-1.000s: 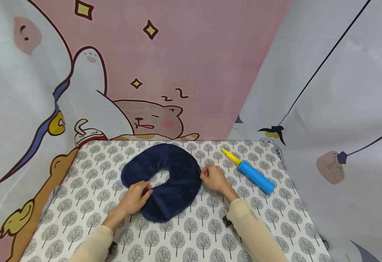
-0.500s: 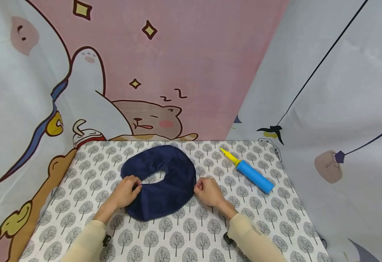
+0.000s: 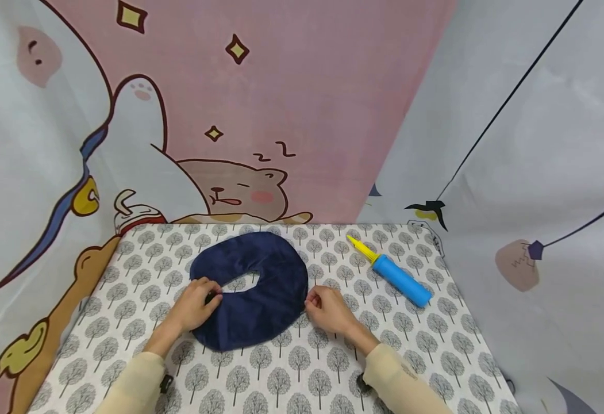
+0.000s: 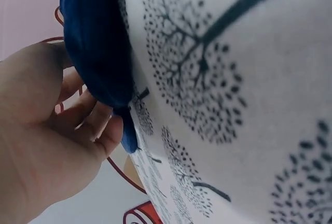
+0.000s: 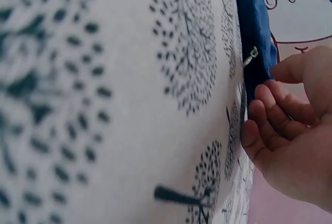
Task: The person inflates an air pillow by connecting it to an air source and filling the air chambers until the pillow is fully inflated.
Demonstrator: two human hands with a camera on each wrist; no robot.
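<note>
Holding navy pillow point(image 3: 276, 287), "zz" point(image 3: 284, 149) behind

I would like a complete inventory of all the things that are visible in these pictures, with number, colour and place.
neck pillow: 1, navy, on the cloth between the hands
zipper pull: 1, silvery, pillow edge near the right hand
hand pump: 1, blue with yellow nozzle, right of the pillow
tree-print cloth: 1, white and grey, under everything
cartoon backdrop: count unclear, pink, white, grey, behind and at both sides
wrist devices: 2, black, one per wrist
sleeves: 2, cream, forearms
left hand: 1, bare, pillow's left side
right hand: 1, bare, pillow's right edge
</note>
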